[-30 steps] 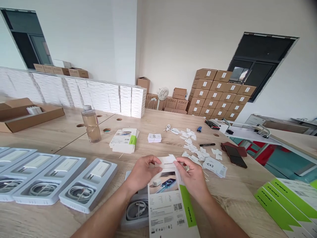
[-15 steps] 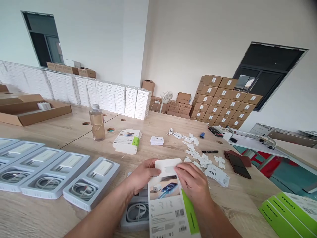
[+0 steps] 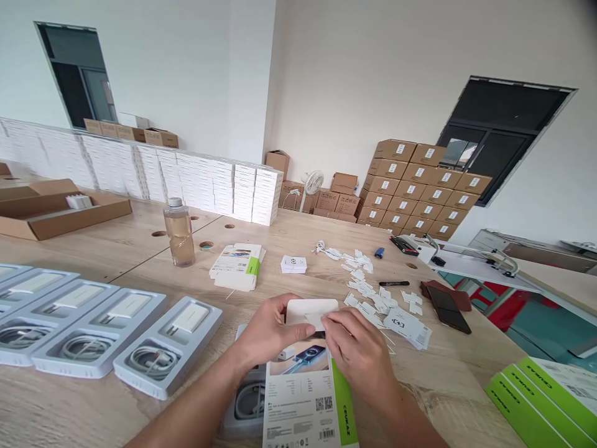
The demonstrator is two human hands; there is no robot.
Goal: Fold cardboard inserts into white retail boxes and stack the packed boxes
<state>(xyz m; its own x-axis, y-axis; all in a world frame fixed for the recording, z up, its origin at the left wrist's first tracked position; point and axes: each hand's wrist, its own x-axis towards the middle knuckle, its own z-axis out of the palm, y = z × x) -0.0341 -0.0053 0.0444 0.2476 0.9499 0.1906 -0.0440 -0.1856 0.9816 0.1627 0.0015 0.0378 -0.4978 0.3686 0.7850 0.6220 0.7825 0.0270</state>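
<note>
Over the table [image 3: 298,233], printed box [image 3: 301,395], now farther left, in grip of left hand [image 3: 268,333] and right hand [image 3: 358,348].

We record one white carton [image 3: 298,398], printed face toward us: phone picture, square codes, barcode, green band [image 3: 344,404] down the right side. It extends lengthwise at near centre, far-end flap [image 3: 301,307] raised, near end out of frame.

CEVKAZ charger box [image 3: 298,407] cut off by btm edge, its smallest print unreadable, w/ tray [image 3: 243,428] partly hidden behind it & L hand [image 3: 270,330], 3 green-white boxes [image 3: 520,395] cut off btm R, far-L white cartons [image 3: 28,149] blurred.
</note>
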